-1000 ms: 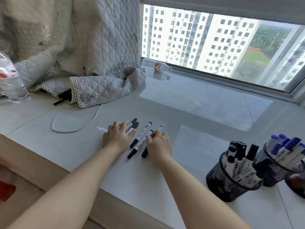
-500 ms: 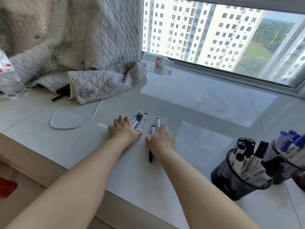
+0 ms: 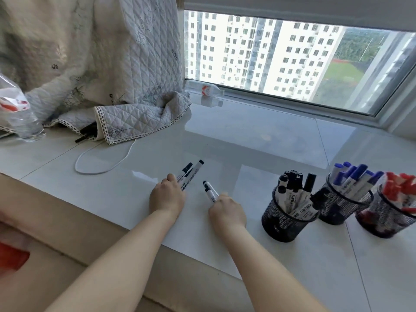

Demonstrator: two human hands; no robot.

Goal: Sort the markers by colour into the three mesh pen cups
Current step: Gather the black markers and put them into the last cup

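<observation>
A person's two bare forearms reach forward over a glossy pale surface below a window. The left hand has its fingers curled around a small bundle of black-capped markers, whose capped ends fan out away from the person and to the right. Just beside it, the right hand grasps two more black-capped markers, their caps pointing away and slightly left. Both hands are low at the surface; whether the markers touch it cannot be told. To the right stand three black mesh pen cups in a row: the nearest cup holds black markers, the middle cup blue markers, and the far-right cup red markers. At the back left lie a quilted cloth, a white cable and a plastic water bottle
</observation>
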